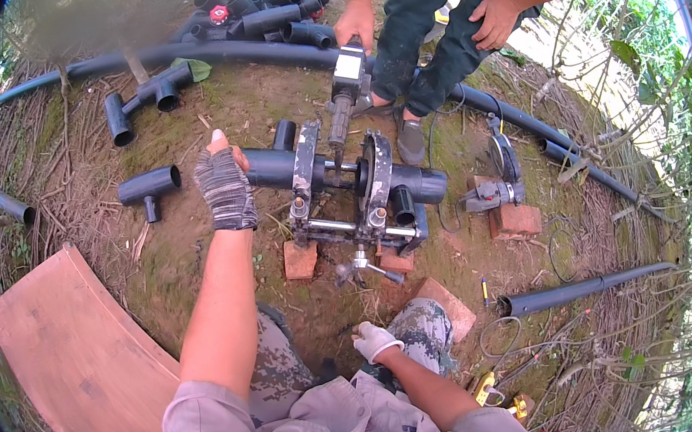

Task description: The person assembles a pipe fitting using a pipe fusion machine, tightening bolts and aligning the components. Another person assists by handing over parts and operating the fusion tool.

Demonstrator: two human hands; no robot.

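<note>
My grey-gloved left hand point(225, 186) half-curled at a black plastic tee pipe point(277, 169), likely stiff, best held round its barrel; my white-gloved right hand point(375, 341) curled loosely; neither's hold was clear.

The earthen ground point(152, 272) is strewn with black pipe fittings point(272, 21); a long black pipe point(254, 51) is laid across it, with a brown board point(77, 365) at left and orange bricks point(515, 221) set about.

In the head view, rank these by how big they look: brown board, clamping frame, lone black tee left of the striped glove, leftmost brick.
1. Brown board
2. Clamping frame
3. Lone black tee
4. Leftmost brick
Nearness to the camera may enlarge the board.
</note>
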